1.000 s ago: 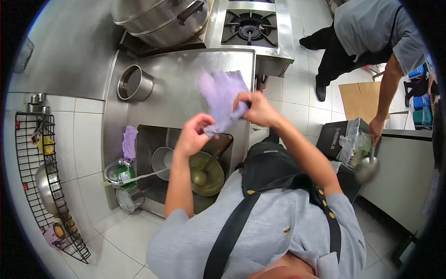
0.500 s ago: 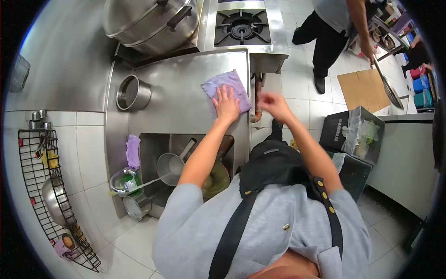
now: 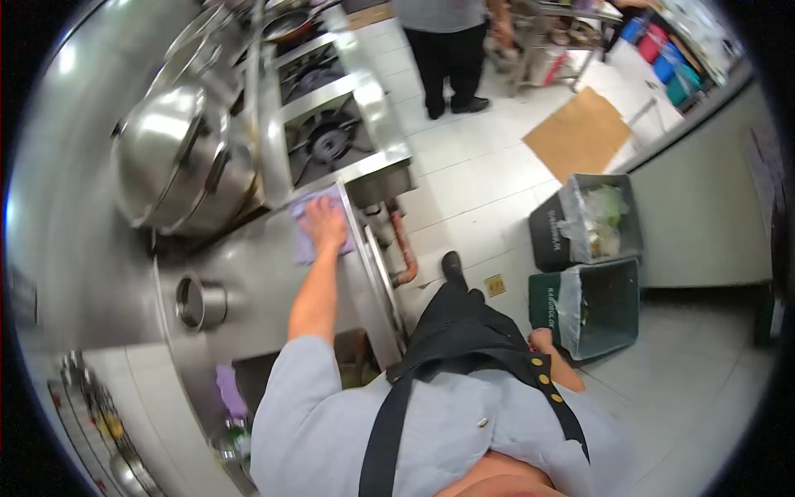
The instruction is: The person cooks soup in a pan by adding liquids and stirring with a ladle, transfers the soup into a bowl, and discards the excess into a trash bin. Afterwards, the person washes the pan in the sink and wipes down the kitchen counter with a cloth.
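Observation:
My left hand (image 3: pixel 325 224) lies on a folded purple cloth (image 3: pixel 304 248), palm down with the fingers stretched out. It presses the cloth to the steel counter (image 3: pixel 273 248), close to the counter's right edge beside the stove. My right hand (image 3: pixel 542 340) hangs low at my side, near the green bin (image 3: pixel 546 311). Its fingers are mostly out of sight, so I cannot see whether they are closed. On the counter's left part stands a steel pot (image 3: pixel 203 302).
Beyond the counter are gas burners (image 3: pixel 330 145) and a large steel steamer (image 3: pixel 178 157). A sink (image 3: pixel 252 373) lies close to my left side. A black bin (image 3: pixel 546 232) with scraps stands to the right. Another person (image 3: pixel 443 58) stands past a cardboard sheet (image 3: pixel 580 132).
My view has turned and shifted. The left hand and cloth are now at the counter's far end by the stove. My right hand has dropped from in front of me to my side.

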